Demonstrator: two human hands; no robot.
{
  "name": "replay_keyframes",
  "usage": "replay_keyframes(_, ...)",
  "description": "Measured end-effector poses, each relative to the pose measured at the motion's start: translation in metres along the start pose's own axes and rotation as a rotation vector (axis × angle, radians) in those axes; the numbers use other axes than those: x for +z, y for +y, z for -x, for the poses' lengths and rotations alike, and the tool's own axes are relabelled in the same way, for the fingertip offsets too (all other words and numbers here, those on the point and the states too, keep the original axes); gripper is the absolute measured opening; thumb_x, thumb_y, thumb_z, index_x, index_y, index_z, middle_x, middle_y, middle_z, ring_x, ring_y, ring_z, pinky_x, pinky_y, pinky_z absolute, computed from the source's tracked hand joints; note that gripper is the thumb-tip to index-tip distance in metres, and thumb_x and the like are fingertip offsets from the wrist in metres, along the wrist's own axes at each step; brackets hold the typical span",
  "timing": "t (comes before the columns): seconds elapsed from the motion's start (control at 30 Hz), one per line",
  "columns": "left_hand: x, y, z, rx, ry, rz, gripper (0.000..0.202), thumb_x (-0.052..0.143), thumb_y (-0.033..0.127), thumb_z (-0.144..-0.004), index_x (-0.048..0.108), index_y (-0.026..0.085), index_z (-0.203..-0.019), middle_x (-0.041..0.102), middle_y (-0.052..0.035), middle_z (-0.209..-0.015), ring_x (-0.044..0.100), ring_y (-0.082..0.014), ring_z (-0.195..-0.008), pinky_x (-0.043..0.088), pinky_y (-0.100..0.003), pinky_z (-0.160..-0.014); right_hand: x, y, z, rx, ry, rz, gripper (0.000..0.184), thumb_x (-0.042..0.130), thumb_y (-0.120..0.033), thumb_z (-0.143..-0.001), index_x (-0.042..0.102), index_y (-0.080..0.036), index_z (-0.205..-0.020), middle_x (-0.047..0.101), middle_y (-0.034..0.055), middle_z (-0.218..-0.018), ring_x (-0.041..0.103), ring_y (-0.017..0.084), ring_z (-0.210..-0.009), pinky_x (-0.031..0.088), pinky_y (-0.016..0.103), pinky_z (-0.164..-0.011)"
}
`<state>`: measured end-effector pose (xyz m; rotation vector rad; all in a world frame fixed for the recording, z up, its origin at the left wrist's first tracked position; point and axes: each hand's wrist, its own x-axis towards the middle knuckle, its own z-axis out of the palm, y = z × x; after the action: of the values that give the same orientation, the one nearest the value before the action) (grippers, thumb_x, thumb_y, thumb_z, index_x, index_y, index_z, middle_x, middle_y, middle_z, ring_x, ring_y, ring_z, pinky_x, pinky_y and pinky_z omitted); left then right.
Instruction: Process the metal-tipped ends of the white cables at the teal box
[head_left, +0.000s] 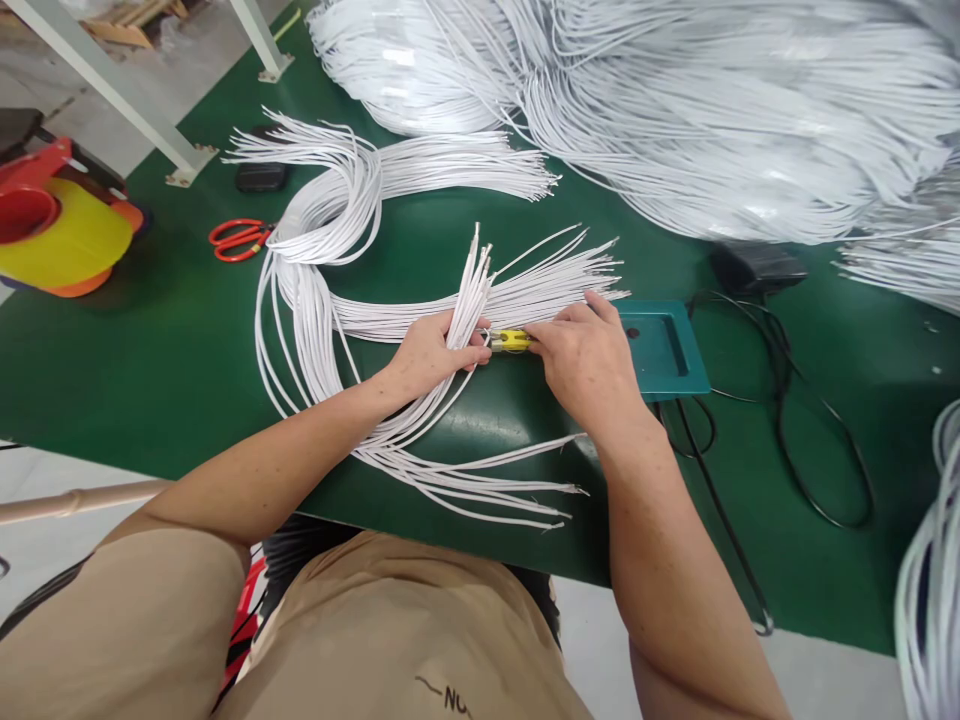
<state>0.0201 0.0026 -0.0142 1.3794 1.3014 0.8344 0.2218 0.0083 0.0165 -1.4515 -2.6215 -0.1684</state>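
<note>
A bunch of white wires (466,300) is gripped in my left hand (431,350), their tips standing up above the fingers. My right hand (589,360) is closed on a small yellow hand tool (514,341) with a metal end; its exact kind is not clear. The tool's metal end is close to my left fingertips, beside a wire. Behind both hands lies a larger bundle of white wires (555,285), its cut ends fanned to the right. More loose wire ends (510,490) lie near the table's front edge.
A teal tray (699,375) sits just right of my right hand, with black cables (784,400) beyond it. Orange-handled scissors (238,240) and a yellow-and-red tape dispenser (75,235) are at left. A big heap of white wires (675,120) covers the back of the green table (150,380).
</note>
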Motion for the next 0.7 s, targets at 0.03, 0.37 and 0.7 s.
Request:
replay_keyframes(0.03,0.000,0.000,0.000,0.011,0.007,-0.046,0.037,0.072,0.026,-0.070,0.068,0.015,-0.105,0.070,-0.0008,-0.076,0.065,-0.0150,-0.062,0.051,-0.032,-0.072,0.001,0.000,0.000,-0.004,0.006,0.003,0.030,0.044,-0.013,-0.089,0.073,-0.017,-0.086,0.069,0.0079,-0.076,0.057,0.025,-0.087,0.028,0.044,-0.108)
replay_keyframes(0.37,0.001,0.000,0.000,0.035,0.038,-0.161,0.034,0.073,0.030,-0.068,0.071,0.018,-0.100,0.073,-0.0002,-0.077,0.067,-0.0181,-0.066,0.049,-0.034,-0.078,0.000,0.003,0.009,0.247,0.197,0.008,0.033,0.044,-0.024,-0.094,0.064,-0.016,-0.119,0.064,0.0153,-0.126,0.047,0.034,-0.125,0.017,0.065,-0.110)
replay_keyframes(0.7,-0.010,0.003,0.001,-0.043,0.031,0.014,0.038,0.075,0.026,-0.066,0.066,0.015,-0.102,0.069,-0.0015,-0.079,0.067,-0.0174,-0.071,0.050,-0.030,-0.071,-0.001,0.003,0.010,0.330,0.285,-0.073,0.036,0.043,-0.025,-0.095,0.058,-0.014,-0.126,0.059,0.0188,-0.133,0.048,0.035,-0.124,0.027,0.060,-0.107)
